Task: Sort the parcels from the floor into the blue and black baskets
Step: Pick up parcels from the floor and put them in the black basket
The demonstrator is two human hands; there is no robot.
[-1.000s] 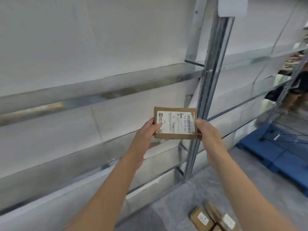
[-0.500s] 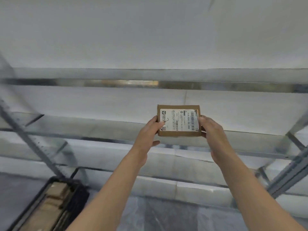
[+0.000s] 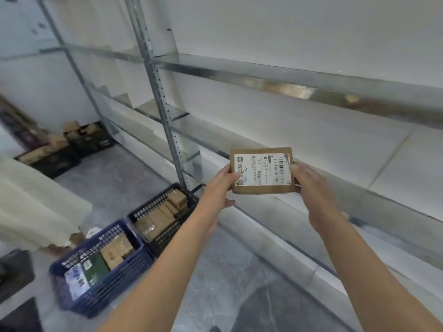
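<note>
A small brown cardboard parcel (image 3: 262, 171) with a white barcode label is held up in front of the shelving, label facing me. My left hand (image 3: 221, 185) grips its left edge and my right hand (image 3: 314, 190) grips its right edge. On the floor at lower left stands the blue basket (image 3: 134, 262), holding brown boxes, a green packet and a white-labelled one. Right behind it, touching, is the black basket (image 3: 141, 212), filled with several brown boxes.
A metal shelf rack (image 3: 167, 121) runs along the white wall, its upright post just behind the black basket. More black crates (image 3: 96, 142) with boxes sit at far left. A cream cloth-covered object (image 3: 36, 204) stands at left. The floor is grey concrete.
My view has swung left and down, so both baskets have come into sight. The parcel stays held in both hands at about the same height.
</note>
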